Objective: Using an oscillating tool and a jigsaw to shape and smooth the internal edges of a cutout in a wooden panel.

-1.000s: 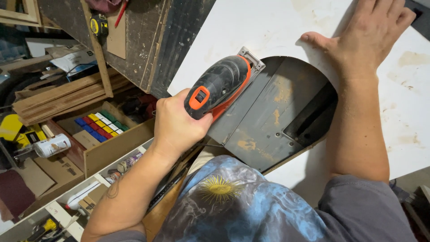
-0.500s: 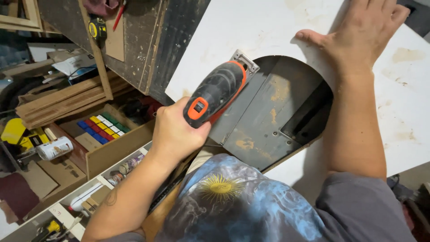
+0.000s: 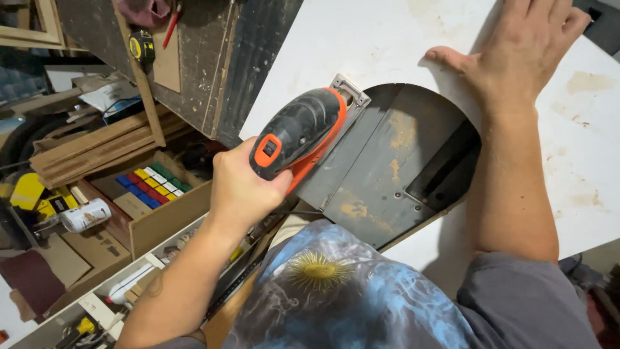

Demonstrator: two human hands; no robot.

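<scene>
The left hand [image 3: 242, 187] is clamped around the rear grip of an orange and black power sander [image 3: 298, 136], whose metal base plate [image 3: 349, 94] is set against the curved edge of a large rounded cutout [image 3: 403, 155] in a white board [image 3: 361, 45]. The right hand [image 3: 516, 55] is spread flat, palm down, on the white board just beyond the far rim of the cutout, with the thumb reaching toward the curve; nothing is gripped by it. The 2 hands are well apart, with the cutout between them.

Through the opening a worn grey metal surface with a dark slot [image 3: 445, 174] is seen. The sander sits at the left end of the arch, near the board's left edge.

To do this pass well, the plate would best be kept flush to the cut edge rather than tilted, so the curve is not flattened or gouged. Light, even pressure is judged to be enough, with the tool guided steadily along the arc. The flat right hand should be kept pressing down to stop the board from chattering, and kept clear of the plate's path.

Further out, beyond the board's left edge, a dark wooden panel [image 3: 213, 58] is seen with a yellow tape measure [image 3: 141, 46] on it. Below it, stacked timber strips [image 3: 90, 152] and an open box with coloured blocks [image 3: 154, 184] lie among the clutter.
</scene>
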